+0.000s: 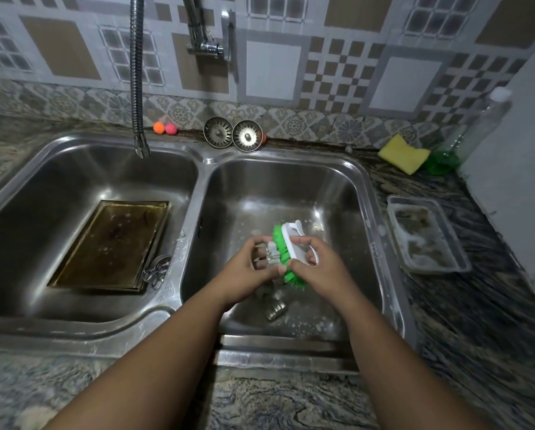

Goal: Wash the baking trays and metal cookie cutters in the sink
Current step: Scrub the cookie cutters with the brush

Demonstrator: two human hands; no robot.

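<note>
Small metal cookie cutter (267, 254): shiny, thin-walled, mostly hidden behind fingers, so outline cannot be told. Held above the right basin of the steel sink (346, 169), near its middle. Pinched by the left hand (247, 268), fingers (260, 242) curled over the top edge and thumb closing in from below. Pressed against its right side: green bristles of a white-backed scrub brush (291, 252). Brush gripped by the right hand (317, 270), fingers (306, 243) wrapped over the white back, thumb tip down at the bristle edge.

Below the hands, on the wet basin floor, another cutter (275, 308), blurred, with soap flecks around it. In the left basin, a rectangular baking tray (111, 243), browned and stained, lying flat with water drops on it; doubled edges at the near right corner, possibly a stack. Just beside that corner, a flower-shaped cutter (156, 270) against the basin wall.

On the counter right of the sink, a clear plastic container (427, 237) with soapy residue; behind it a yellow sponge (404, 153). Two sink strainers (233, 135) propped against the tiled wall behind the divider.
</note>
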